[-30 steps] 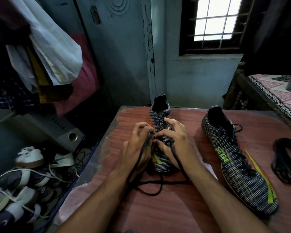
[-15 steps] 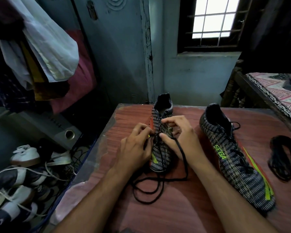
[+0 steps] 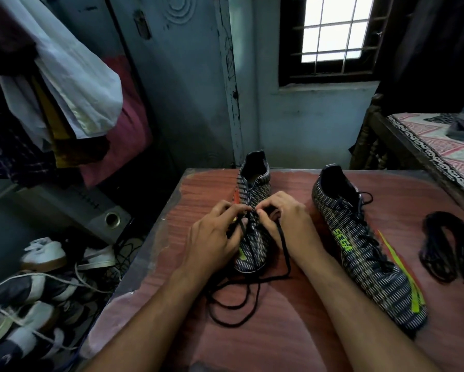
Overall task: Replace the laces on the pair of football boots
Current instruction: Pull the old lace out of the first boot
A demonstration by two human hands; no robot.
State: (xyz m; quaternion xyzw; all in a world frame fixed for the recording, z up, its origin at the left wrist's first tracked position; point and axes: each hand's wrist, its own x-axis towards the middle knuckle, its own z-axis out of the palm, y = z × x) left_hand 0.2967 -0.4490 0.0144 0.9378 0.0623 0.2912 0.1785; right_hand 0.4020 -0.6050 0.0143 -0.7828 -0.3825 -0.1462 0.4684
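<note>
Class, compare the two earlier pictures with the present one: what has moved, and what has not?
Both hands, left hand and right hand, slid up the centre boot toward its opening, still pinching the black lace, whose slack gathered in loops in front of the toe. The laced boot and the spare lace bundle stayed put.

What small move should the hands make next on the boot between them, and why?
Probably draw the slack through the eyelet: both hands pinch the black lace at the boot mid-row, and long loops lie loose on the table.
</note>
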